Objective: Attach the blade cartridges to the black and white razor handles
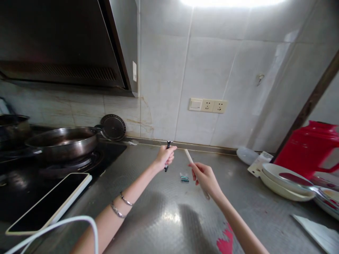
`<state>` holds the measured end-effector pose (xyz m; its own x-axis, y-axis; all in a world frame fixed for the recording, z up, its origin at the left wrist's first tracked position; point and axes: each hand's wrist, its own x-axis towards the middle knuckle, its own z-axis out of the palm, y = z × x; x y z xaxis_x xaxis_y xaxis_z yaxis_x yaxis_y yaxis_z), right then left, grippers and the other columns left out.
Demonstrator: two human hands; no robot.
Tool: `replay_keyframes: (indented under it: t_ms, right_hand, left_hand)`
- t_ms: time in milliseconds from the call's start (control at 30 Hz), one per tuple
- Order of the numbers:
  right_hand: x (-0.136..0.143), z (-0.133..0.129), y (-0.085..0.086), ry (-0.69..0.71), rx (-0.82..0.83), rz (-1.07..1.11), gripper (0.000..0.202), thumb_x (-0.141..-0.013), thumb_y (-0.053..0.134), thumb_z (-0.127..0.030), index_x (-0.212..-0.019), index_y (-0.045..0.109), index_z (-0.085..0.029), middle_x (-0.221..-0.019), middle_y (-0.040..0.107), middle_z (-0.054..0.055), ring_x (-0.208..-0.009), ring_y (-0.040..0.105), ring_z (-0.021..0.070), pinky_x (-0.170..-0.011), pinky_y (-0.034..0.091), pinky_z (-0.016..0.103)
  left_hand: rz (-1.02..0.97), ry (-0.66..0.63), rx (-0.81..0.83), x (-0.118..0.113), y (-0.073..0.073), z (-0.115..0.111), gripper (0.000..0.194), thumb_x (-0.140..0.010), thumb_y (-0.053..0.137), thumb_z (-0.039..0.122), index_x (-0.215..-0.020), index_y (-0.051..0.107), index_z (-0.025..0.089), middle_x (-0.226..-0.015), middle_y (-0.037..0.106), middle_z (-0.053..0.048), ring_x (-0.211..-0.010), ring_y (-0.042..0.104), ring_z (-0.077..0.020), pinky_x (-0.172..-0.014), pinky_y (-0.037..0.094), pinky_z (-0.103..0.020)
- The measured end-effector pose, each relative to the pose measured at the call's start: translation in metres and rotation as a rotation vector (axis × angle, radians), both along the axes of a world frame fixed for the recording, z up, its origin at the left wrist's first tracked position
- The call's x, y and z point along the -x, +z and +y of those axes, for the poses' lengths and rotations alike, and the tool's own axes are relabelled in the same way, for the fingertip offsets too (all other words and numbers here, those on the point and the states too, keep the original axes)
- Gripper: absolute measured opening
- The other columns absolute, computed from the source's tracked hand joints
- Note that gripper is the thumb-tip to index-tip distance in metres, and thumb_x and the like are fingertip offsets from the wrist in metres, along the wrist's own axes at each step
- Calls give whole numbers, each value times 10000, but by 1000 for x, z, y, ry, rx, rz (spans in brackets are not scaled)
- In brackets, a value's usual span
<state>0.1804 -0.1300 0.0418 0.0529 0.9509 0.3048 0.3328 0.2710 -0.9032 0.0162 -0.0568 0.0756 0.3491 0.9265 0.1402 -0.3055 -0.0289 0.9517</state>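
My left hand (164,157) is closed round a slim black razor (168,144), held upright with its narrow T-shaped head above the fist and the handle end below. My right hand (205,176) grips a long flat white stick (188,155), tilted up and to the left; its rounded lower end shows beneath the wrist. The two hands are apart, above the metal countertop (148,211). Between them, on the counter, lies a small clear pack with teal-and-black strips (184,177), too small to make out fully.
At left a steel pan (63,143) sits on the black stove, with a phone (50,204) and white cable (79,219) nearer me. At right are stacked plates (286,188), a red thermos jug (307,150) and a white sheet (320,231). Wall sockets (208,105) are behind.
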Motion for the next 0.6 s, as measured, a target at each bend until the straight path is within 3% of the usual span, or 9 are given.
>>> replay_keyframes:
  t_ms: [200,300,433,600]
  right_hand:
    - [1,12,-12,-15,-120,-345,382,-806,420,-444,-571,514,-158,-496,391,-19,-475,382,97,-440,291,206]
    - [6,12,-16,-14,-156,-366,328,-808,412,-416,-647,551,-166,-544,458,-7,-505,442,115,-454,321,205]
    - [13,11,-19,-50,-121,-322,277,-826,349,-369,-738,534,-182,-548,476,-16,-401,444,99,-370,312,189]
    - [15,15,-17,-59,-136,-404,185,-794,380,-279,-708,504,-173,-575,504,-19,-393,496,77,-360,323,152]
  left_hand:
    - [-15,-1,-6,2,4,-3,408,-666,624,339,-546,258,203,-350,197,127,-266,157,-5,-298,48,-162]
    - [-9,-7,-17,2,5,-5,398,-672,616,343,-546,265,202,-351,204,124,-267,160,-6,-291,54,-162]
    - [-5,-17,-14,1,6,-8,397,-669,616,344,-550,264,202,-352,206,124,-268,163,-5,-286,56,-158]
    - [13,-35,1,-1,6,-9,405,-666,618,346,-551,256,204,-347,210,125,-265,159,-6,-282,59,-156]
